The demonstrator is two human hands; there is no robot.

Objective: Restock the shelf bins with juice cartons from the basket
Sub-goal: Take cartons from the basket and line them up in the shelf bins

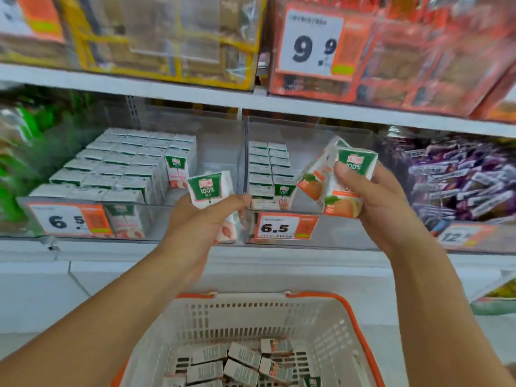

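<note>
On the middle shelf (pixel 279 106), at its left end, green packets (pixel 25 152) are seen, blurred. Beside them stands the left bin (pixel 156 219), a clear tub in which rows of cartons (pixel 120 166) are packed from its left wall to past the middle; the right part of its floor is bare, and a tag reading 6.5 (pixel 67 220) is fixed to its front edge. A peach carton (pixel 215 196) is held before the front right corner of this bin by the left hand (pixel 206 219), whose fingers are curled round its lower half. The right bin (pixel 307 132) adjoins the left one; two short rows of cartons (pixel 268 169) are stacked along its left wall, and a second 6.5 tag (pixel 284 226) is stuck on its front edge. Two orange cartons (pixel 337 177) are gripped above the front right corner of this bin by the right hand (pixel 374 199), the thumb being pressed on the nearer one and the fingers wrapped behind. Purple packets (pixel 458 177) are piled at the right end of the shelf. Below, a white basket (pixel 268 317) with orange handles is seen at the bottom edge, and loose cartons (pixel 240 361) are lying flat on its floor. On the top shelf a 9.9 tag (pixel 312 43) is displayed.
</note>
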